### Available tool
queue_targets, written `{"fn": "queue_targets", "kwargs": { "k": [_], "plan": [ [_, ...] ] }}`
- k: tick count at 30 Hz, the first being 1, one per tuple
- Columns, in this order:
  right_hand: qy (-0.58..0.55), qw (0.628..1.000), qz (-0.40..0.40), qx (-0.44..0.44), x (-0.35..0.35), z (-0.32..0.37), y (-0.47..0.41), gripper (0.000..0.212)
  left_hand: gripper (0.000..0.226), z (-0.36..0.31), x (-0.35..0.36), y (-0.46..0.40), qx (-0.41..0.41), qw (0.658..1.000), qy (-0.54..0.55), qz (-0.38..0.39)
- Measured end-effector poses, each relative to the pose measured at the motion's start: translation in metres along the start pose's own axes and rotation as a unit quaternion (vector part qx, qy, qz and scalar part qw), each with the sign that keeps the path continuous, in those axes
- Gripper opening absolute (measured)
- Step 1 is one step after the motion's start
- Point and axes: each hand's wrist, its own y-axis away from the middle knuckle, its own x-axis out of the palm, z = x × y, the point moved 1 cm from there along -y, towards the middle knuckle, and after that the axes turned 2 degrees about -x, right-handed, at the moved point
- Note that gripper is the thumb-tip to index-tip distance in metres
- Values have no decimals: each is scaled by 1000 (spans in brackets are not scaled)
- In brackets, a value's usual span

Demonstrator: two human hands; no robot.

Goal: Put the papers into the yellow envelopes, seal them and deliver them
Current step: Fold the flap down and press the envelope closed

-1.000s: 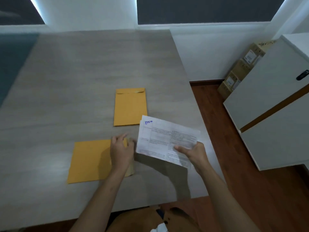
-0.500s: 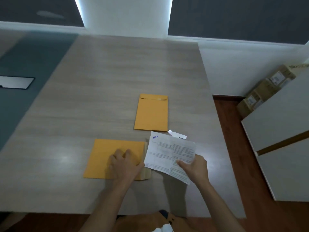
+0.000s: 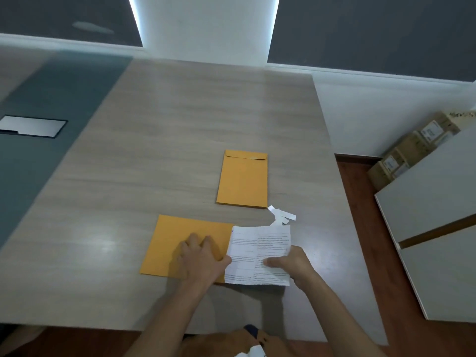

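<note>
head view: left hand (image 3: 203, 261) fingers flat on near yellow envelope (image 3: 180, 240), right hand (image 3: 291, 264) fingers pinching papers (image 3: 260, 251) at its mouth

Both bare forearms reach forward side by side. The left hand (image 3: 201, 258) lies palm down with fingers spread and straight, thumb angled toward the right hand (image 3: 288, 264), whose thumb points left and pinches against the fingers curled beneath.
</note>
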Motion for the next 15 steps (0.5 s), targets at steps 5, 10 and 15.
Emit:
{"fn": "queue_targets", "kwargs": {
  "k": [5,10,15],
  "plan": [
    [13,1000,18,0,29,10,-10,33,83,0,-6,2,11,1000,-16,3],
    [18,1000,-13,-10,37,8,-13,23,114,6,-22,-8,61,997,-14,48],
    [4,999,-52,-14,36,1,-9,17,156,24,-27,-35,303,938,-144,83]
  ]
}}
